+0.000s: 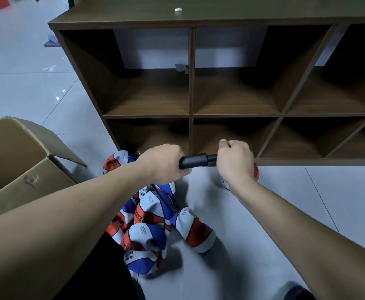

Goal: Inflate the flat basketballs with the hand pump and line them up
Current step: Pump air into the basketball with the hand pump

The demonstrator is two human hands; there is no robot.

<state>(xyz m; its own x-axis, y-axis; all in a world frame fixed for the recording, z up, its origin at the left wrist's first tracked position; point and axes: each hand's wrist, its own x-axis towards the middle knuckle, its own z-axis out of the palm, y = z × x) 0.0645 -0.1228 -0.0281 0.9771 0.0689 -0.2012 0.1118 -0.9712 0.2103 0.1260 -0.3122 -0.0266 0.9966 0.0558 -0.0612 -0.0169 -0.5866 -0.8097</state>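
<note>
I hold a black hand pump level above the floor. My left hand grips its barrel and my right hand grips the handle end, close against the barrel. A thin black hose runs down from the pump to a pile of several flat orange, white and blue basketballs on the tiles below my arms. Another ball lies by the shelf's left foot. One more ball peeks out behind my right wrist.
A dark wooden cubby shelf with open compartments stands right in front. An open cardboard box sits at the left. Light floor tiles stretch to the right and left. A small white scrap lies on the shelf top.
</note>
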